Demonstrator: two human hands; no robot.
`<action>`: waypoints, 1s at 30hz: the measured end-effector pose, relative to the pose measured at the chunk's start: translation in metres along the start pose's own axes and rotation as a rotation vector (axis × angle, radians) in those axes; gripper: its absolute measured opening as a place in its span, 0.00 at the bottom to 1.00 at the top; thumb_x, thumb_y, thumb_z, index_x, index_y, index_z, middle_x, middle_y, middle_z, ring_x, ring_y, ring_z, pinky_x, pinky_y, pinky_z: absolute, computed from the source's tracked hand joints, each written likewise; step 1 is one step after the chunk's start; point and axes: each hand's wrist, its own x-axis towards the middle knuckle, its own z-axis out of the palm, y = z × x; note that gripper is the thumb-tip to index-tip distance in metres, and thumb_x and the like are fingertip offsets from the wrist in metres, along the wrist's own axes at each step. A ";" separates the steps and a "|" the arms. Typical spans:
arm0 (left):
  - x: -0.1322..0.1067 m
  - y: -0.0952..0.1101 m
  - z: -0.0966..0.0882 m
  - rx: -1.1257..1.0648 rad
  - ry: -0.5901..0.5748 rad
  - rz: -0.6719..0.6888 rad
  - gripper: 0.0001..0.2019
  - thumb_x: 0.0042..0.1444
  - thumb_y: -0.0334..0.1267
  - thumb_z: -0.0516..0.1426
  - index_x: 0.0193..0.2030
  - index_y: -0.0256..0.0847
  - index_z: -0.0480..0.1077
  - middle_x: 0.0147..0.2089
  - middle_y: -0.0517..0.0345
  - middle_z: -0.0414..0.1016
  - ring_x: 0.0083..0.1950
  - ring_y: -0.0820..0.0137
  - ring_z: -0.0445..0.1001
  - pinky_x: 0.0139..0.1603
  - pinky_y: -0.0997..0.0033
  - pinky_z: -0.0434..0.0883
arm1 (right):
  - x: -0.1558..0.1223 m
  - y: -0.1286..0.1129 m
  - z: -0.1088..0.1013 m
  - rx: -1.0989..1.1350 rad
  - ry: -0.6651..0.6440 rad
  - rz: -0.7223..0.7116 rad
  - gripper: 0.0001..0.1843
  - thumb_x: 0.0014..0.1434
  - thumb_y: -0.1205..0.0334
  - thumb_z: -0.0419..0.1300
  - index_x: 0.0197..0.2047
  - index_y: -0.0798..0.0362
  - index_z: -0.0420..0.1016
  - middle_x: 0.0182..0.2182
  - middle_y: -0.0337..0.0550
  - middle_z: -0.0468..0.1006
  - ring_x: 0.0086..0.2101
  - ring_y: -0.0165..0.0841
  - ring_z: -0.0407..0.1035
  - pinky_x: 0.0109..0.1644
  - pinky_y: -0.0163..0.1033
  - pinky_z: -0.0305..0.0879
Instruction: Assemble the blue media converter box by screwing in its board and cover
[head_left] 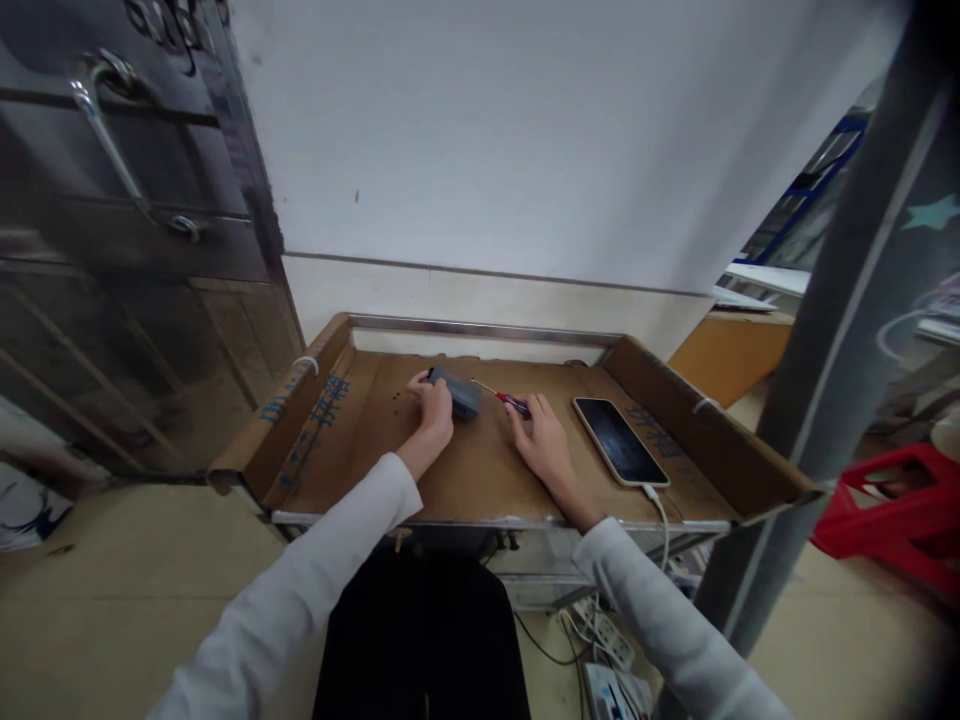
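Note:
My left hand [435, 405] is wrapped round a dark grey box-shaped device [461, 392], held just over the cardboard-lined table [465, 470]. The fingers cover its left end. In my right hand [541, 432] is a screwdriver [512, 402] with a red and dark handle, gripped between thumb and fingers. Its thin shaft points left toward the right end of the device; whether the tip touches cannot be made out. Several tiny dark pieces, perhaps screws [397, 397], lie on the cardboard left of my left hand.
A phone [621, 441] with a white charging cable [663, 525] lies on the right of the table. Cardboard side walls [705, 425] rise at both ends. A grey post [840, 330] and a red plastic stool [892, 510] stand at right; power strips [604, 630] lie below.

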 end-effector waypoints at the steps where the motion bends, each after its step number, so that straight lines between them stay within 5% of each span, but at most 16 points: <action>1: -0.004 -0.002 0.003 0.030 0.013 0.011 0.15 0.51 0.26 0.51 0.43 0.44 0.51 0.48 0.49 0.60 0.52 0.64 0.67 0.49 0.64 0.66 | 0.000 0.000 0.000 -0.001 -0.009 0.000 0.15 0.65 0.52 0.47 0.43 0.52 0.68 0.38 0.51 0.73 0.40 0.41 0.69 0.45 0.44 0.65; 7: -0.020 0.008 -0.020 0.188 -0.166 0.215 0.18 0.43 0.20 0.56 0.39 0.41 0.58 0.49 0.49 0.63 0.59 0.60 0.61 0.64 0.57 0.53 | 0.000 0.001 0.001 0.029 -0.010 -0.037 0.15 0.65 0.53 0.47 0.42 0.53 0.69 0.37 0.50 0.73 0.39 0.40 0.69 0.44 0.44 0.65; 15: -0.022 0.026 -0.057 0.327 -0.565 0.389 0.08 0.58 0.32 0.54 0.45 0.38 0.68 0.46 0.49 0.75 0.47 0.66 0.74 0.52 0.61 0.69 | 0.000 0.003 0.005 0.149 -0.081 -0.200 0.12 0.65 0.56 0.49 0.44 0.53 0.69 0.38 0.49 0.73 0.40 0.39 0.69 0.45 0.43 0.66; 26: -0.009 0.030 -0.068 0.275 -0.595 0.340 0.07 0.57 0.33 0.55 0.39 0.36 0.73 0.34 0.54 0.78 0.31 0.72 0.77 0.38 0.69 0.74 | 0.000 0.003 0.005 0.128 -0.118 -0.177 0.15 0.65 0.54 0.49 0.44 0.54 0.70 0.37 0.48 0.74 0.38 0.38 0.70 0.44 0.41 0.65; 30: 0.019 0.034 -0.091 0.553 -0.504 0.546 0.07 0.54 0.29 0.56 0.39 0.39 0.73 0.37 0.54 0.79 0.39 0.68 0.77 0.43 0.65 0.73 | 0.002 0.007 0.005 0.001 -0.018 -0.018 0.16 0.65 0.54 0.48 0.44 0.55 0.70 0.39 0.51 0.74 0.40 0.40 0.70 0.44 0.42 0.64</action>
